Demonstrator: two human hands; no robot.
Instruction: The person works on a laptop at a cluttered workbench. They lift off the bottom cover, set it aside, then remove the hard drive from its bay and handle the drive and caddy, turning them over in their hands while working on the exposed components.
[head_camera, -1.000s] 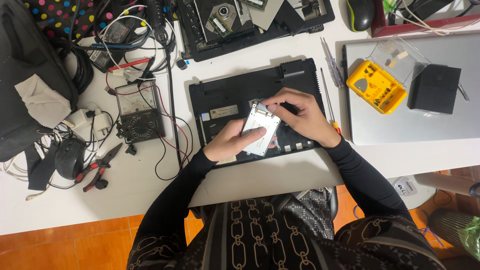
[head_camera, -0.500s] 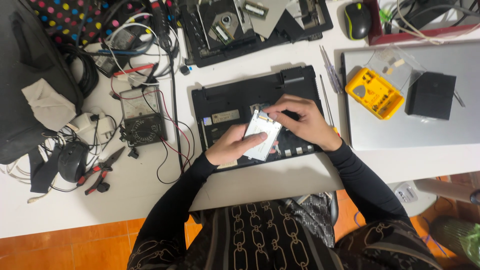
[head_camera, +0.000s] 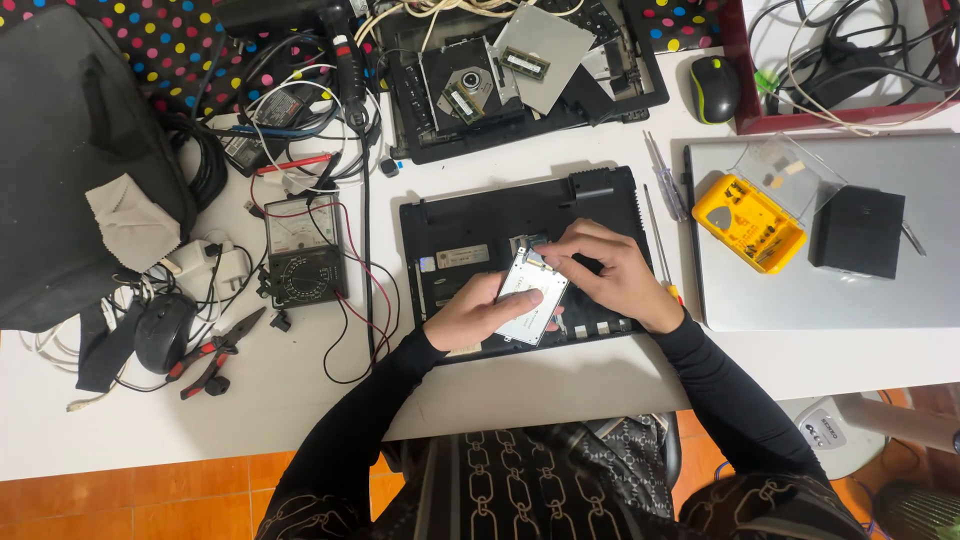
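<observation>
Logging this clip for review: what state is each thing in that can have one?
Black laptop base: upside down, bay uncovered.
Silver rectangular drive: tilted, held over the bay.
Left hand: gripping the drive.
Right hand: pinching its top edge.
Yellow bit case: clear lid open.

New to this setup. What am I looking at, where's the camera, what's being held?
The one view comes from a camera worn on a person's head, looking down at their own two bare hands over a white table. No robot is involved.

In front of them lies a black laptop, bottom side up. Both hands hold a flat silver drive over it: the left hand grips its lower edge and the right hand its upper edge.

Around it: a meter with red and black leads, red-handled pliers, two screwdrivers, a yellow bit case on a closed silver laptop, a mouse, and another opened laptop at the top.
</observation>
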